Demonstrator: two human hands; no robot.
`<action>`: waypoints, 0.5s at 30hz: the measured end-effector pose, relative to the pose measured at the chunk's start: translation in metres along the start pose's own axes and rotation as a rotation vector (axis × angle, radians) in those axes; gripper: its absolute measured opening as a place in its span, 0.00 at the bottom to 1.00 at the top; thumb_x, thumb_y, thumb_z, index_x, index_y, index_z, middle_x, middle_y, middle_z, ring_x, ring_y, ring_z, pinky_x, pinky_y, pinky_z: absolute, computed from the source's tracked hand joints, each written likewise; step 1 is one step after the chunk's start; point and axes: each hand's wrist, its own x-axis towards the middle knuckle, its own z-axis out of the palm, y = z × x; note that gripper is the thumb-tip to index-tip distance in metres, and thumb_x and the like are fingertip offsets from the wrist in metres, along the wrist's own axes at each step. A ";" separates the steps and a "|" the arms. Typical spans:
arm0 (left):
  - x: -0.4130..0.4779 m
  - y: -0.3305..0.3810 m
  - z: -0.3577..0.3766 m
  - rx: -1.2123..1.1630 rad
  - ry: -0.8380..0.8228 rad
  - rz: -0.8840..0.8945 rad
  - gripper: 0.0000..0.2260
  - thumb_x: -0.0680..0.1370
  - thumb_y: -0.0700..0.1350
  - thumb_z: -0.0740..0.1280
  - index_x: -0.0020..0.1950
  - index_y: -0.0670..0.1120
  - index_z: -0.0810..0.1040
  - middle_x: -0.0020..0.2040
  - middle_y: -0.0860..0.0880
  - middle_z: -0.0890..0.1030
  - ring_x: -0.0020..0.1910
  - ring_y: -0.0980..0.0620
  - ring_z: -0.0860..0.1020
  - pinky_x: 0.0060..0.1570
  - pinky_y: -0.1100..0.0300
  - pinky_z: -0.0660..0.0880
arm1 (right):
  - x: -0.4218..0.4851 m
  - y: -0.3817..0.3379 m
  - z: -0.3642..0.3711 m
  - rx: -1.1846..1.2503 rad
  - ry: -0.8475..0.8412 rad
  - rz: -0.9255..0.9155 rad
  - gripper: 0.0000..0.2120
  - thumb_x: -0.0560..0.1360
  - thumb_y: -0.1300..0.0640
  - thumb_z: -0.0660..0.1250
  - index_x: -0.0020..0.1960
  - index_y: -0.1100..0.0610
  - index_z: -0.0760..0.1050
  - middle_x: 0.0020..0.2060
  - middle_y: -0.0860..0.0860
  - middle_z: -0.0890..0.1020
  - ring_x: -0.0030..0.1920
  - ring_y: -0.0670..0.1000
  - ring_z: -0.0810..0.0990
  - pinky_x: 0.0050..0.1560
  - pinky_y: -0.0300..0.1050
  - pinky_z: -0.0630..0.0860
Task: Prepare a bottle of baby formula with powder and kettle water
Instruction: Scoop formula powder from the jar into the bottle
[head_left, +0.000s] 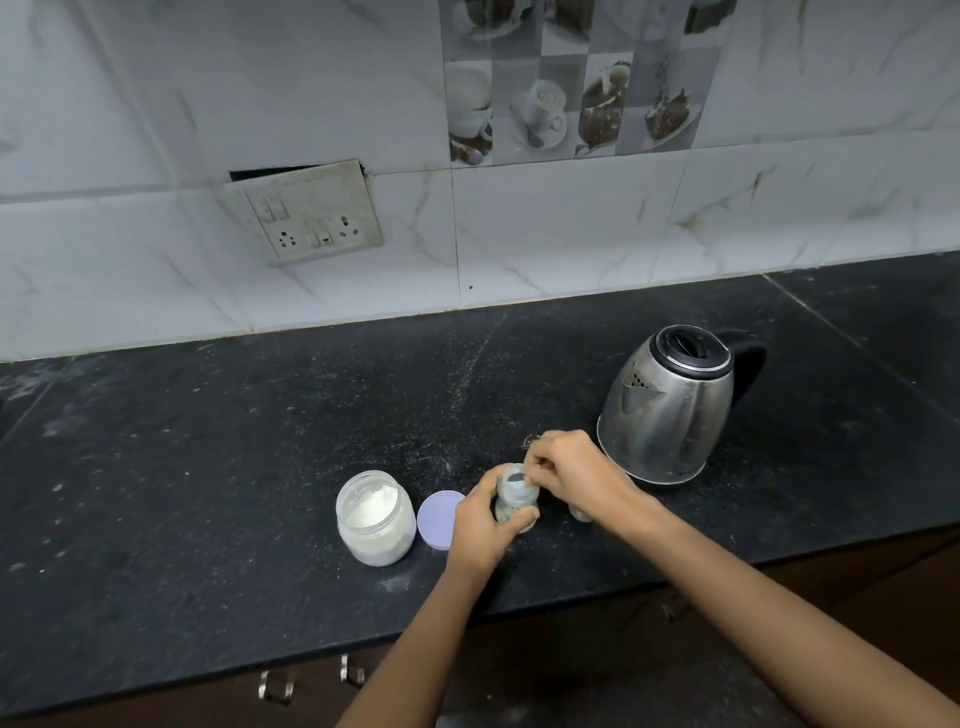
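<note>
A small clear baby bottle (511, 506) stands open on the black counter near the front edge. My left hand (480, 525) grips its body from the left. My right hand (569, 467) hovers over the bottle's mouth with its fingertips pinching a small spoon (517, 475) that dips into the opening; most of the spoon is hidden by the fingers. An open jar of white powder (375, 519) stands left of the bottle, with its lilac lid (436, 514) lying flat between them. The steel kettle (670, 405), lid closed, stands just behind my right hand.
A small pale piece (579, 513), partly hidden under my right wrist, sits on the counter right of the bottle. The tiled wall behind carries a switch and socket plate (306, 218). Drawer handles (275, 686) show below the black counter (208, 467) and its front edge.
</note>
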 end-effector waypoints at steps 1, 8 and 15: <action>0.000 0.000 0.000 0.002 0.001 -0.002 0.22 0.68 0.46 0.73 0.61 0.54 0.75 0.55 0.58 0.80 0.56 0.58 0.78 0.56 0.59 0.75 | 0.000 0.000 -0.001 0.013 0.011 0.008 0.04 0.74 0.62 0.67 0.43 0.57 0.80 0.41 0.48 0.78 0.41 0.47 0.78 0.45 0.43 0.76; 0.000 0.001 0.000 -0.006 0.003 -0.001 0.21 0.69 0.43 0.74 0.60 0.55 0.75 0.54 0.59 0.81 0.55 0.60 0.78 0.55 0.65 0.73 | 0.003 -0.002 0.000 0.009 -0.006 0.042 0.06 0.73 0.64 0.66 0.40 0.57 0.79 0.42 0.48 0.79 0.41 0.50 0.79 0.46 0.48 0.78; -0.001 0.003 0.000 -0.010 -0.007 -0.003 0.21 0.69 0.45 0.74 0.59 0.57 0.75 0.54 0.60 0.81 0.55 0.60 0.78 0.53 0.67 0.73 | 0.002 0.000 0.001 0.007 -0.038 0.052 0.05 0.74 0.62 0.67 0.41 0.57 0.80 0.43 0.47 0.78 0.43 0.48 0.79 0.48 0.47 0.77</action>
